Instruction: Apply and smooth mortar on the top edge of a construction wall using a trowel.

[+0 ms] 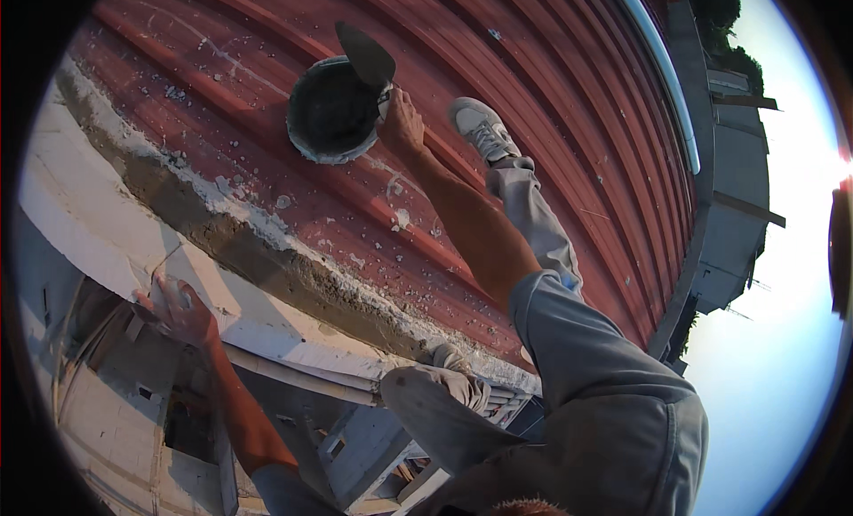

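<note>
My right hand (pixel 402 125) is closed round the handle of a pointed trowel (pixel 366 56). The blade hangs over the far rim of a round bucket (pixel 293 103), whose inside looks dark grey and wet. At the lower left, my left hand (pixel 185 312) has its fingers spread at the outer edge of a pale wall top (pixel 253 316). A small dark shape shows by its fingertips, and I cannot make out what it is. Between wall top and roof runs a strip of brown-grey mortar (pixel 240 245).
Ribbed red metal roofing (pixel 569 152) slopes away, strewn with mortar crumbs near the wall. One shoe (pixel 484 129) stands on it; my other foot (pixel 453 360) is by the wall top. Beyond the wall is a drop to a lower level (pixel 133 418) with boards. A pale pipe (pixel 666 80) edges the roof.
</note>
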